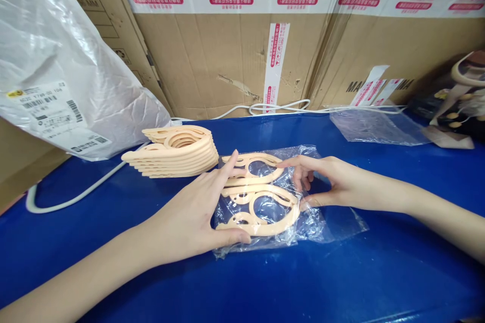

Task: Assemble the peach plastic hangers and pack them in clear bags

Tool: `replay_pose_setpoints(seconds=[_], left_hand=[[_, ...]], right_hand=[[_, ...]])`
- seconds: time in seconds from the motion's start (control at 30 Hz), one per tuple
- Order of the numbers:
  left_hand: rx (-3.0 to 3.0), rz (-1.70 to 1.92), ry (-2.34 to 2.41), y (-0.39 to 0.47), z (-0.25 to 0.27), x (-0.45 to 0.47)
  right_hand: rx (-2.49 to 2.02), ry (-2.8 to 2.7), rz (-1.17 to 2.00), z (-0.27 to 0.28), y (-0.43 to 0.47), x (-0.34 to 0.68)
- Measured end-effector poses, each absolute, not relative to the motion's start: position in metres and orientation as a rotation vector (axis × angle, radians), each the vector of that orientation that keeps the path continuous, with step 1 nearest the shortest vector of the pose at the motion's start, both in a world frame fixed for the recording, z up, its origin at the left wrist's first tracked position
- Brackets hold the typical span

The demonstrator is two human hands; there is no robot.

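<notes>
Two peach plastic folding hangers (278,223) lie side by side with a clear plastic bag (318,229) around them; whether both are fully inside is unclear. My left hand (189,214) is spread across their left end, the thumb flat along the near side and the fingers over the far side. At the right end, my right hand (322,181) has its index finger at the far hanger's tip and its thumb by the near one's, apart from each other. Its other fingers curl over the plastic. Left of the bag, a stack of several matching hangers (174,159) rests on the table.
Cardboard boxes (212,50) stand behind the blue table (242,287). A white cable (83,194) runs along the left and back. A large white plastic sack (87,75) leans at left. Another clear bag (379,128) and a dark pile with ribbons (450,111) lie at right.
</notes>
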State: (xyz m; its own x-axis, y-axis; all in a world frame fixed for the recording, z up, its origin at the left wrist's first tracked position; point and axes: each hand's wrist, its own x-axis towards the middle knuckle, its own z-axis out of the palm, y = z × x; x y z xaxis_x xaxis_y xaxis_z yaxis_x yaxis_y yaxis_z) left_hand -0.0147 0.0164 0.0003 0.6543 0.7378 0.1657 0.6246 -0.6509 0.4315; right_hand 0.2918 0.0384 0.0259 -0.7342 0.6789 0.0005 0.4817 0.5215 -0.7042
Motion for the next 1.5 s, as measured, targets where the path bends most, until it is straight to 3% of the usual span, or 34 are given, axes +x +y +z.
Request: replay_pose_setpoints(seconds=[0.4, 0.67, 0.87, 1.17, 1.5], left_hand=[[2.744, 0.480, 0.981, 0.014, 0.004, -0.016], [3.086, 0.728, 1.169, 0.031, 0.048, -0.039], [3.030, 0.444, 1.589, 0.069, 0.063, -0.081], [2.973, 0.296, 1.650, 0.080, 0.057, -0.089], [3.109, 0.657, 1.578, 0.061, 0.055, -0.070]], right_hand=[[-0.955, -2.481, 1.105, 0.026, 0.040, 0.295], [-1.150, -2.583, 0.920, 0.036, 0.052, 0.314], [-1.191, -2.668, 0.943, 0.045, 0.047, 0.321], [-1.141, -2.753, 0.923, 0.051, 0.041, 0.329], [-1.215, -2.640, 0.642, 0.059, 0.018, 0.314]])
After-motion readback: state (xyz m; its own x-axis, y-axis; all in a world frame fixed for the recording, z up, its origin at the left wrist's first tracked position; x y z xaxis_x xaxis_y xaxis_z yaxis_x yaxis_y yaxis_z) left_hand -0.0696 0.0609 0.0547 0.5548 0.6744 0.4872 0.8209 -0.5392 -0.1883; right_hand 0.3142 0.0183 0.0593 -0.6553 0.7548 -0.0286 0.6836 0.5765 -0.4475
